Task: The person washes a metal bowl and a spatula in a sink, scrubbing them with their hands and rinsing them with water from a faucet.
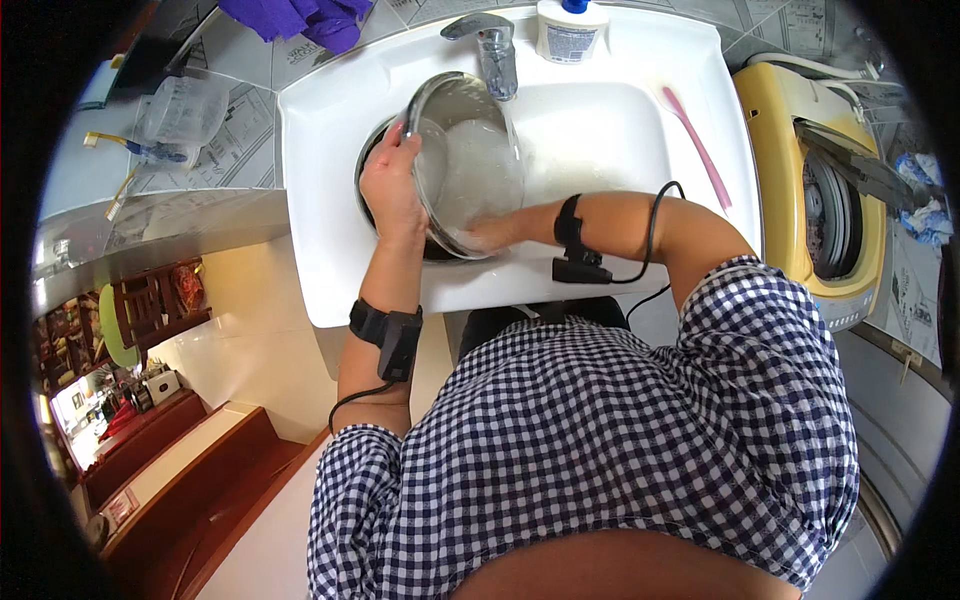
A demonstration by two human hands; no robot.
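Note:
A round, shiny metal pot [470,150] is tilted on its side over the left part of the white sink [335,285]. My left hand [393,190] is closed on the pot's left rim, thumb over the edge. My right hand [492,232] reaches in from the right to the lower part of the pot's mouth; its fingers are blurred and partly hidden. Behind and below the pot, a dark round vessel [367,198] shows at its edge only. The chrome faucet [494,55] stands just beyond the pot.
A white bottle with a blue cap [571,32] stands on the sink's back ledge. On the right ledge lies a pink toothbrush-like stick [697,145]. Right of the sink is a yellow washing machine [775,140], lid raised. A purple cloth [300,18] and clear plastic cup [186,110] are at left.

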